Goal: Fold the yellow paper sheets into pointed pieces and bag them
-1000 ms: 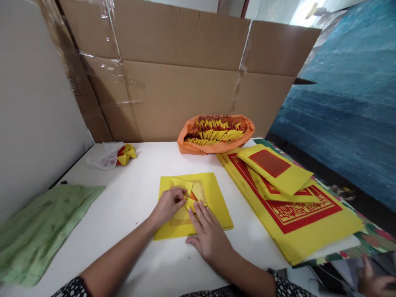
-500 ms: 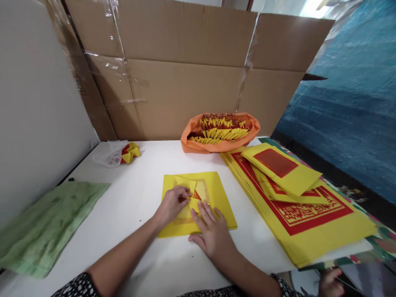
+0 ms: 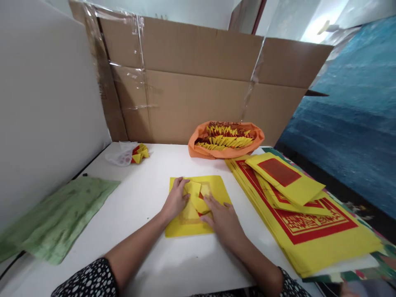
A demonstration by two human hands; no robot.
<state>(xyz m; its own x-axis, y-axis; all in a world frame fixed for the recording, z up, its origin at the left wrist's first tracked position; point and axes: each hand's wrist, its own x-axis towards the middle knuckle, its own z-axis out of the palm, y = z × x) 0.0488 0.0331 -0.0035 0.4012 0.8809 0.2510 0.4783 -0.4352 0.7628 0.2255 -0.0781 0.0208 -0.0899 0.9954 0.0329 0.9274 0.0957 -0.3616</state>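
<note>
A folded piece of yellow paper (image 3: 194,192) with small red patches lies on a stack of square yellow sheets (image 3: 192,232) on the white table. My left hand (image 3: 176,199) is at its left edge, with curled fingers at the upper corner and the thumb lower down on that side. From the right, my right hand (image 3: 225,218) rests on the folded paper, its fingers stretched and apart and its thumb near the lower edge. Part of the folded paper is hidden under the right fingers.
Behind stands an orange bag (image 3: 198,152) full of folded yellow-and-red papers. Large printed sheets (image 3: 334,251) lie at right under smaller yellow packets (image 3: 309,185). A clear plastic bag (image 3: 122,154) with folded pieces and a green cloth (image 3: 68,210) are at left. Cardboard (image 3: 198,86) rises behind.
The view has shifted slightly. My left hand has gone from a pinch near the paper's middle to its left edge. My right hand has moved up onto the folded paper, which looks narrower.
</note>
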